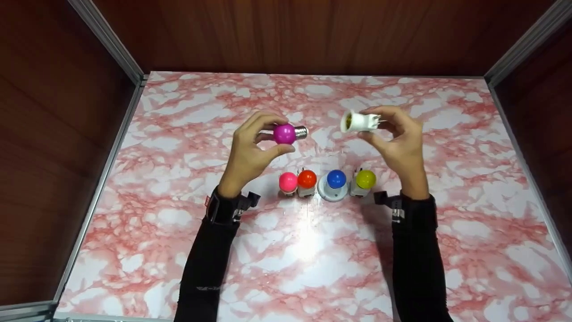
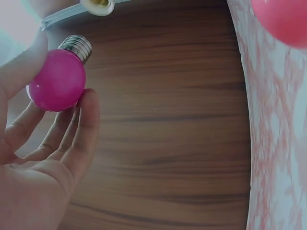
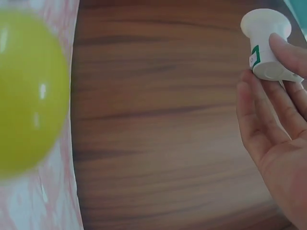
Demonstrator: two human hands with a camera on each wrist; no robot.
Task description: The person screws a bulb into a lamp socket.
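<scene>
My left hand (image 1: 250, 145) pinches a magenta light bulb (image 1: 284, 134) between thumb and fingertips, its silver screw base pointing right. In the left wrist view the bulb (image 2: 58, 80) shows its threaded base tilted up and right. Across from it, my right hand (image 1: 402, 136) holds a white plug-in lamp socket (image 1: 362, 122) by its plug end. The socket's round mouth faces the bulb, with a gap between the two, and brassy metal shows inside. A green-edged label marks the side of the socket (image 3: 266, 43) in the right wrist view.
Below the hands stands a row of bulbs in white bases: pink (image 1: 288, 182), red (image 1: 307, 179), blue (image 1: 336, 179) and yellow (image 1: 366, 179). The marbled tabletop (image 1: 178, 264) is bounded by brown wood-grain panels (image 1: 313, 36) and metal edge strips.
</scene>
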